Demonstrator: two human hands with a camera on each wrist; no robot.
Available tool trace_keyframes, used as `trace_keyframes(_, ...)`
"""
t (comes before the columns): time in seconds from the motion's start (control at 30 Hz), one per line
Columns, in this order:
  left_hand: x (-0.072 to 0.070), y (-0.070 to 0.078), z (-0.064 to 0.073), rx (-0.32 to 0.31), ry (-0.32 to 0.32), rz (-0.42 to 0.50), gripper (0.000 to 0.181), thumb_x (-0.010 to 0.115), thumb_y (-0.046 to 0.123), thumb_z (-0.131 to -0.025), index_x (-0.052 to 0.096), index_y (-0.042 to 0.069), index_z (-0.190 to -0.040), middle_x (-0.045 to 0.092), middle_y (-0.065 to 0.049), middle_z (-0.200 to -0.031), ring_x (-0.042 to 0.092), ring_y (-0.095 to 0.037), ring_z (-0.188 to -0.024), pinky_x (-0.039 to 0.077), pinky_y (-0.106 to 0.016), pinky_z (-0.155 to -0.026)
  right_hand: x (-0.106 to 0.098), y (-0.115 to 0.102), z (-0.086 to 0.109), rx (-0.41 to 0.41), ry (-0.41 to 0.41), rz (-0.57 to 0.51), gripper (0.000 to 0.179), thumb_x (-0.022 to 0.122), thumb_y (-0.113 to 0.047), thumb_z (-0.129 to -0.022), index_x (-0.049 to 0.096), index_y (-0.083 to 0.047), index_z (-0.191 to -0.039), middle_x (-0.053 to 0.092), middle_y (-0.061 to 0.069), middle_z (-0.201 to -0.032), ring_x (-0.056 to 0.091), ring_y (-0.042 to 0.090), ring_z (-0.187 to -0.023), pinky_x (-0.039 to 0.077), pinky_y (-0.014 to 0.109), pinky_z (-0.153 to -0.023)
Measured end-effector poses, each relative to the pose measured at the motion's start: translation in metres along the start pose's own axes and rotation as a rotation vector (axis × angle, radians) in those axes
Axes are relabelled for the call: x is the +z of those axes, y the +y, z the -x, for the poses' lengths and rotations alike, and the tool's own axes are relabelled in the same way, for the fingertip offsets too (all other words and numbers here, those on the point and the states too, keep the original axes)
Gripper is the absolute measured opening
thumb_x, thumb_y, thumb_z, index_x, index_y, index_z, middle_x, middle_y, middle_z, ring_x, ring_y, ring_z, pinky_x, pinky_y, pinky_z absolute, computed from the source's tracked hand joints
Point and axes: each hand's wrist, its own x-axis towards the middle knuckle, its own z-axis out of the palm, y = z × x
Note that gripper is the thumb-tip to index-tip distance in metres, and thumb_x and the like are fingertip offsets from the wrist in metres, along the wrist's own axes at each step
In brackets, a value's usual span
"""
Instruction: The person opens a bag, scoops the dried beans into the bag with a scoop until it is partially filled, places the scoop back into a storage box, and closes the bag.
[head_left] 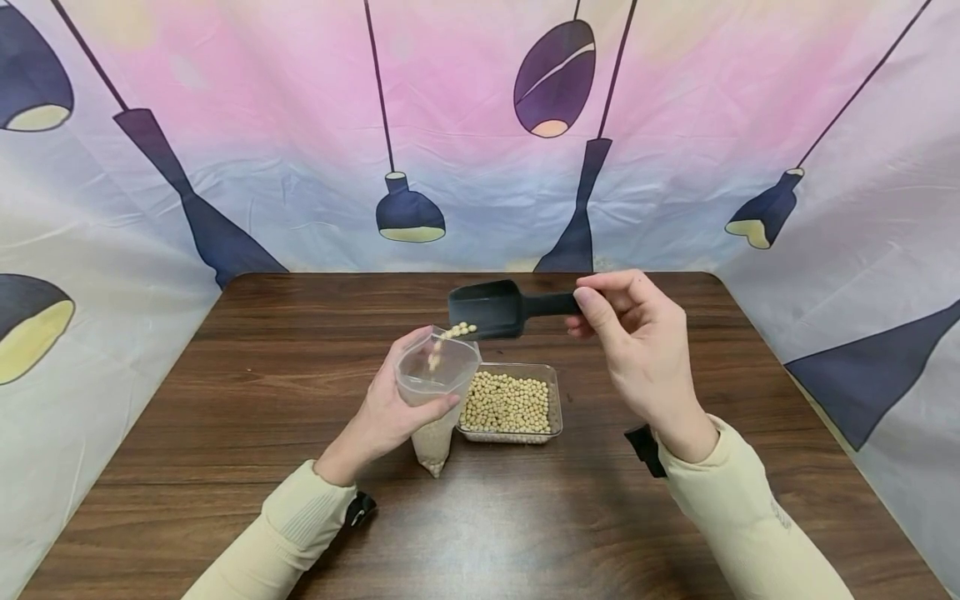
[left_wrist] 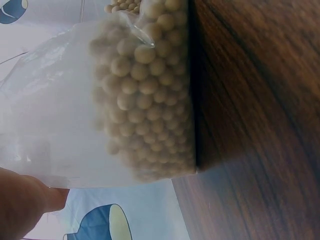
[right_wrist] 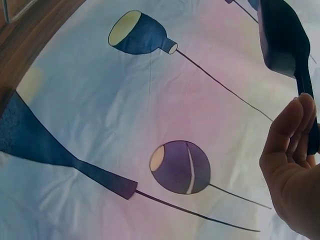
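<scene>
- Gripping a clear plastic bag (head_left: 432, 437) just below its mouth with the left hand (head_left: 386, 417), thumb across the near side and fingers curled round the left, parted only as wide as the bag.
- Pinching a black scoop (head_left: 489, 310) by the right end of its handle with the right hand (head_left: 648, 350), thumb and fingertips closed on it.
- Tilting the scoop above the far right edge of the bag's mouth, open end to the left.
- Spilling pale round beans (head_left: 459, 331) in a short string from the scoop's lip into the bag.
- Held upright, mouth wide, with beans filling the lower part of the bag; impossible to tell whether touching the tabletop (head_left: 285, 375).
- Set on the tabletop, just right of the bag: a clear tray (head_left: 557, 402) with more beans inside.
- Hung beyond the far edge: a pastel cloth (head_left: 480, 83) printed with dark lamps.
</scene>
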Motion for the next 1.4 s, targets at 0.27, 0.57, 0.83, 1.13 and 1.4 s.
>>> trace_keyframes(0.27, 0.000, -0.001, 0.000, 0.041, 0.004, -0.005, 0.082, 0.080, 0.000, -0.076, 0.037, 0.014, -0.144, 0.052, -0.010, -0.124, 0.051, -0.026, -0.111, 0.044, -0.036, -0.090, 0.002, -0.010, 0.005, -0.180, 0.024, 0.262, 0.012, 0.066, -0.001, -0.091, 0.068, 0.000, -0.103, 0.068, 0.008, -0.079, 0.065, 0.012, -0.068, 0.052, 0.022, -0.060)
trace_keyframes(0.57, 0.003, -0.002, 0.000, 0.055, 0.033, 0.017, 0.082, 0.080, -0.001, -0.074, 0.039, 0.013, -0.143, 0.054, -0.011, -0.121, 0.054, -0.028, -0.108, 0.047, -0.032, -0.087, -0.002, -0.013, 0.024, -0.191, -0.129, 0.721, 0.005, 0.065, -0.005, -0.092, 0.066, -0.005, -0.097, 0.054, -0.004, -0.065, 0.042, 0.006, -0.051, 0.035, 0.018, -0.045)
trace_keyframes(0.83, 0.008, -0.002, -0.002, 0.098, 0.053, 0.054, 0.081, 0.079, -0.005, -0.073, 0.040, 0.011, -0.142, 0.054, -0.012, -0.118, 0.053, -0.028, -0.108, 0.048, -0.032, -0.087, 0.006, 0.016, 0.040, -0.062, -0.306, 0.944, 0.004, 0.061, -0.007, -0.092, 0.063, -0.004, -0.092, 0.060, 0.000, -0.066, 0.044, 0.010, -0.046, 0.042, 0.032, -0.047)
trace_keyframes(1.13, 0.011, -0.002, -0.003, 0.116, 0.039, 0.113, 0.081, 0.078, -0.008, -0.073, 0.040, 0.010, -0.142, 0.053, -0.015, -0.118, 0.053, -0.031, -0.109, 0.050, -0.033, -0.087, -0.005, 0.038, 0.029, 0.116, -0.399, 0.961, 0.005, 0.060, -0.006, -0.093, 0.063, -0.003, -0.090, 0.059, 0.001, -0.065, 0.047, 0.011, -0.046, 0.042, 0.031, -0.046)
trace_keyframes(1.4, 0.015, -0.001, -0.003, 0.170, 0.046, 0.138, 0.083, 0.079, -0.010, -0.071, 0.040, 0.005, -0.142, 0.055, -0.017, -0.116, 0.054, -0.034, -0.108, 0.049, -0.039, -0.091, -0.029, 0.066, 0.013, 0.275, -0.442, 0.852, 0.009, 0.060, -0.012, -0.096, 0.065, -0.004, -0.095, 0.059, 0.003, -0.068, 0.044, 0.014, -0.048, 0.036, 0.029, -0.045)
